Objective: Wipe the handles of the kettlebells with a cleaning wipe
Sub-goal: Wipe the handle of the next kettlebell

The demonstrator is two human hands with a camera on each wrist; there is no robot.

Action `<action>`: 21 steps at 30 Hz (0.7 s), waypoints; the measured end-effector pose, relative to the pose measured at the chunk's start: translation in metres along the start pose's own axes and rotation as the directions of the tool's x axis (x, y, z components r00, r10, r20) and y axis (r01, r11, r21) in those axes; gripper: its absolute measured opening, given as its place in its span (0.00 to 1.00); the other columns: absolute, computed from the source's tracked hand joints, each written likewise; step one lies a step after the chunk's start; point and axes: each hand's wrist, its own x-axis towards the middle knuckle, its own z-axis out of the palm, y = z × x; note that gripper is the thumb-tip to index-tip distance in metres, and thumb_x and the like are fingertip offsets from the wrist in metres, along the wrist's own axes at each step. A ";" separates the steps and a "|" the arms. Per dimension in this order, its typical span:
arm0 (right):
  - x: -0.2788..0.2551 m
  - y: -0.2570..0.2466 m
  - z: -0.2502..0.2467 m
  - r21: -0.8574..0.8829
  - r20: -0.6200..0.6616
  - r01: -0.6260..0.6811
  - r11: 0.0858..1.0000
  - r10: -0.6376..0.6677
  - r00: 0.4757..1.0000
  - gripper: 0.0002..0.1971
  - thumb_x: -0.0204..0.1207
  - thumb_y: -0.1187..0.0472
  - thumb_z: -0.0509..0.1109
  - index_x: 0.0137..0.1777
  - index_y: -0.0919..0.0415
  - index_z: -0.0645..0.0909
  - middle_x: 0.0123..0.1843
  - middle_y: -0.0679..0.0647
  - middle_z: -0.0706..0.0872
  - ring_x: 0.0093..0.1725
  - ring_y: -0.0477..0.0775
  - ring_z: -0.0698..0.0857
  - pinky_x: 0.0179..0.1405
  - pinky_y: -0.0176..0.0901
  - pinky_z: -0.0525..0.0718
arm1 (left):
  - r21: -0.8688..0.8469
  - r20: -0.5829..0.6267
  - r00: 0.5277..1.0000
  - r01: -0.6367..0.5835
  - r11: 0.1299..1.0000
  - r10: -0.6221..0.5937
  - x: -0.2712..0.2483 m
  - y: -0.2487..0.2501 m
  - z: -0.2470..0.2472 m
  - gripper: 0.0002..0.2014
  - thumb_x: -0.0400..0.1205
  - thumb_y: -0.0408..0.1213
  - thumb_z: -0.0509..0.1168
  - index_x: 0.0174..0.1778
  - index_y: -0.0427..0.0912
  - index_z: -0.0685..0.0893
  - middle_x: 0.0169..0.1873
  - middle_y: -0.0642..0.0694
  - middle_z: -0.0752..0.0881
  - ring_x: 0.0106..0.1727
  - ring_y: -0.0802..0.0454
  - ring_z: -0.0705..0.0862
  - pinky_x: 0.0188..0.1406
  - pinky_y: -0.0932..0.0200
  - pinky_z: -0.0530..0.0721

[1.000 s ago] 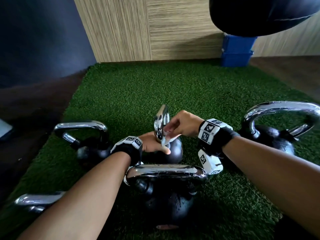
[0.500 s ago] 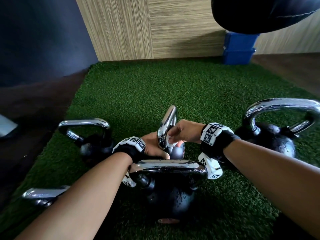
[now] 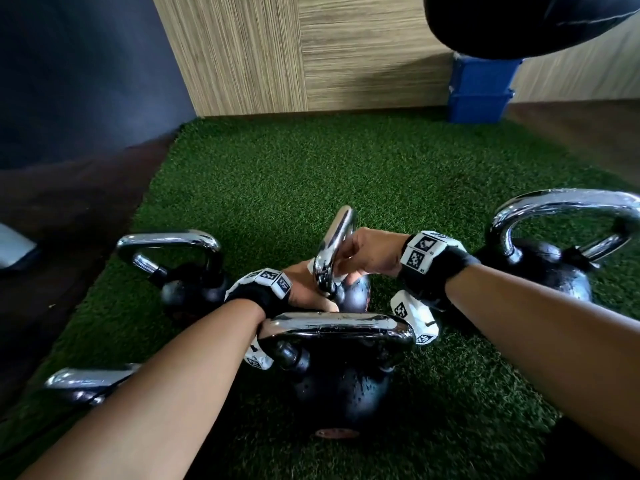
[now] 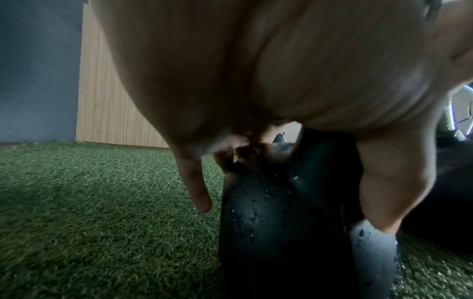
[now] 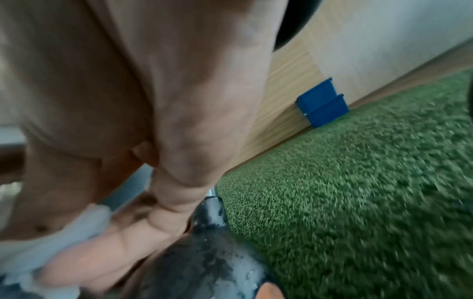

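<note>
A small black kettlebell (image 3: 358, 292) with a chrome handle (image 3: 335, 247) stands on the green turf in the middle of the head view. My left hand (image 3: 304, 289) grips its ball from the left, thumb (image 4: 384, 192) and fingers (image 4: 197, 188) spread round the wet black body (image 4: 281, 222). My right hand (image 3: 363, 252) is curled round the handle's right side with a white wipe (image 5: 51, 242) pressed against the chrome. A corner of the wipe (image 3: 310, 266) shows left of the handle. Most of the wipe is hidden by the fingers.
Several more chrome-handled kettlebells stand around: one just in front (image 3: 339, 327), one at left (image 3: 169, 240), one low at far left (image 3: 90, 381), a big one at right (image 3: 568, 206). Stacked blue bins (image 3: 479, 91) sit by the wooden wall. A black bag (image 3: 519, 19) hangs at top right.
The small kettlebell's handle has turned a little and now stands more upright. My right hand with the wipe has slid along the handle. The left hand keeps its hold on the ball.
</note>
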 end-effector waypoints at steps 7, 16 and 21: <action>-0.001 -0.007 0.003 0.159 0.072 -0.068 0.985 0.057 0.996 0.15 0.77 0.83 0.65 0.63 0.80 0.80 0.57 0.71 0.86 0.53 0.64 0.87 0.52 0.49 0.87 | 0.003 0.023 0.998 0.057 0.998 -0.057 -0.003 0.010 0.003 0.11 0.67 0.40 0.73 0.36 0.65 0.83 0.33 0.69 0.86 0.35 0.77 0.82 0.34 0.74 0.80; 0.000 -0.001 -0.003 0.485 0.009 -0.038 0.874 0.039 0.999 0.11 0.78 0.83 0.63 0.52 0.75 0.83 0.43 0.59 0.92 0.40 0.53 0.92 0.37 0.38 0.90 | 0.122 0.008 1.000 0.023 0.992 -0.025 0.002 0.010 0.000 0.15 0.66 0.49 0.71 0.47 0.51 0.86 0.43 0.52 0.90 0.47 0.52 0.88 0.49 0.53 0.90; 0.002 0.010 -0.002 0.683 -0.037 -0.009 0.731 0.047 0.998 0.07 0.79 0.79 0.63 0.51 0.74 0.82 0.46 0.63 0.90 0.39 0.53 0.92 0.40 0.42 0.93 | 0.003 -0.009 1.000 0.001 1.000 -0.001 -0.006 0.016 -0.002 0.19 0.66 0.40 0.73 0.30 0.78 0.81 0.27 0.78 0.82 0.29 0.80 0.79 0.30 0.82 0.74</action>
